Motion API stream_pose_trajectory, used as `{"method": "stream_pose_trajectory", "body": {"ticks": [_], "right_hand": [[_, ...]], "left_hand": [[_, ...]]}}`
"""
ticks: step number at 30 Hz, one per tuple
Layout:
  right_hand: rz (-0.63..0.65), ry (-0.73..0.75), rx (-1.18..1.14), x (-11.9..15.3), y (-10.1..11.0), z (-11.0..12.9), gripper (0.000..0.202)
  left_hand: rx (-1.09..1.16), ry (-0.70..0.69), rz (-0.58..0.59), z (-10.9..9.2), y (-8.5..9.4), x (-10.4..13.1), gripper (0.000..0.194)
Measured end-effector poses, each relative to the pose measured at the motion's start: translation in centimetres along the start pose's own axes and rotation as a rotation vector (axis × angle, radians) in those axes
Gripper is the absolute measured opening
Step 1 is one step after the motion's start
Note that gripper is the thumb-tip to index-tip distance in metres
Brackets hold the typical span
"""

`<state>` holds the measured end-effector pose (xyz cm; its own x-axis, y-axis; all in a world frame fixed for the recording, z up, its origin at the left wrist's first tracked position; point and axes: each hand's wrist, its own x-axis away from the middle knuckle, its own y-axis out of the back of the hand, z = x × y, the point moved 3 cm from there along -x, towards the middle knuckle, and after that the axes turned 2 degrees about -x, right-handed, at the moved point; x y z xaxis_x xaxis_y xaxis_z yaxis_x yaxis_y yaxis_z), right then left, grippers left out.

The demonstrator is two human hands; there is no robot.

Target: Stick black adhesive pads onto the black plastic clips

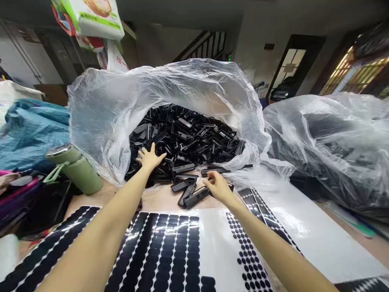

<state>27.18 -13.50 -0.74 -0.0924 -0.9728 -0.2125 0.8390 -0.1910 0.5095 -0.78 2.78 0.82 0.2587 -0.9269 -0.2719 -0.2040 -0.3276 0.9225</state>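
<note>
**Left hand (150,159) splayed, right hand (219,187) curled, both at mouth of big clear crinkly plastic bag (100,109)**

All locs rel. to bag. Heap of small black oblong hard-plastic-looking parts (188,134) sits in its mouth; a few loose black oblong parts (196,197), some w/ textured faces, lie just in front on light-brown tabletop (158,198).

LH: left side of mouth, fingers well apart over near edge of heap, no part seen in grip. Touching heap? Can't tell.

RH: just in front of mouth, right of centre, by right end of loose bunch; thumb + fingers bent toward each other, tips close to a part. Pinched on it or not: can't tell from this angle.

Handling (my read): each part prob. light, stiff, moulded; glossy faces likely slippery, textured ones should grip better. Not v. fragile, but finish could scuff. Best hold: thumb vs fingers across long sides, approx mid-length. Heap looks tangled, so take one by an exposed end, else neighbours may slide. Bag film: soft, floppy, could snag fingers.

Around: glossy white sheeting (212,243) w/ rows of black rounded pads (174,253) on person's side of bag, below forearms; pale-green cylindrical flask w/ strap (79,172) left of bag; dark bundle under clear plastic (331,138) right of it.
</note>
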Motion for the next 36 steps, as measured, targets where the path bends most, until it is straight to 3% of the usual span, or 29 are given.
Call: {"method": "stream_pose_trajectory", "body": {"ticks": [3,5,11,14,17,20,22,23,25,26,30,32,34,36], "right_hand": [[0.053,0.01,-0.044,-0.5,-1.9,0.6,0.03],[0.084,0.006,-0.057,-0.4,-2.8,0.6,0.03],[0.128,-0.086,-0.083,2.2,-3.2,-0.6,0.032],[0.108,-0.083,-0.115,4.1,-1.4,-1.0,0.035],[-0.003,-0.098,-0.098,6.2,2.2,-2.0,0.038],[-0.084,-0.131,0.026,8.6,5.5,-3.3,0.033],[-0.017,-0.17,0.196,10.1,6.3,-4.1,0.022],[0.042,-0.199,0.285,10.9,6.3,-4.4,0.016],[0.148,-0.264,0.419,12.1,5.6,-5.1,0.007],[0.176,-0.295,0.454,12.6,5.2,-5.3,0.004],[0.178,-0.367,0.501,13.6,4.1,-5.9,0.007],[0.181,-0.382,0.509,13.7,4.1,-6.1,0.007],[0.188,-0.388,0.507,13.9,4.3,-6.0,0.007],[0.193,-0.383,0.495,14.4,4.6,-5.3,0.009]], "left_hand": [[0.014,-0.018,0.149,0.2,-1.2,-1.1,0.093],[0.017,-0.099,0.218,-0.2,-2.0,-0.5,0.09],[0.145,-0.531,0.363,-3.4,-3.6,7.5,0.072],[0.232,-0.651,0.269,-4.5,-3.0,10.6,0.065],[0.299,-0.682,0.138,-4.9,-1.1,11.6,0.048],[0.415,-0.667,-0.064,-5.0,2.2,12.5,0.037],[0.588,-0.65,-0.219,-5.1,5.0,14.3,0.034],[0.699,-0.619,-0.238,-5.2,6.1,15.6,0.034],[0.949,-0.482,-0.098,-5.3,7.7,18.7,0.037],[1.078,-0.373,0.044,-5.3,7.9,20.4,0.038],[1.359,0.186,0.862,-4.4,6.5,27.5,0.035],[1.44,0.387,1.165,-3.4,5.7,30.1,0.035],[1.539,0.46,1.274,-2.4,5.1,31.7,0.039],[1.574,0.465,1.253,-1.4,4.7,32.5,0.047]]}}
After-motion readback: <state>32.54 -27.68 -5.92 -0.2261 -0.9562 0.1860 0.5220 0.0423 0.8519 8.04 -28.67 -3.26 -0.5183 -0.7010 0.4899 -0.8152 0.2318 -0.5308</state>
